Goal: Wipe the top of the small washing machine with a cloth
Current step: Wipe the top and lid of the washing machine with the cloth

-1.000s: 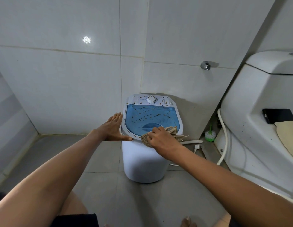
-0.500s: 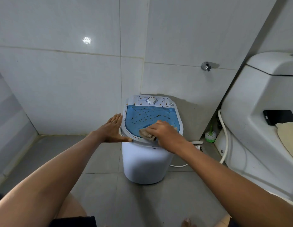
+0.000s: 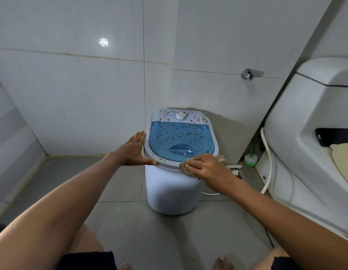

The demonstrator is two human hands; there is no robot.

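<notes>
- The right hand (image 3: 207,168) is pressing its closed grip on the cloth (image 3: 185,168) at the near right rim of the washing machine (image 3: 175,180), which is standing on the floor by the far wall.
- The left hand (image 3: 135,151), open and flat, is bracing the left rim.
- Working well means sweeping away from the body over the spotted blue lid (image 3: 181,140), keeping pressure even.
- Count: one machine, one cloth, two hands.
</notes>
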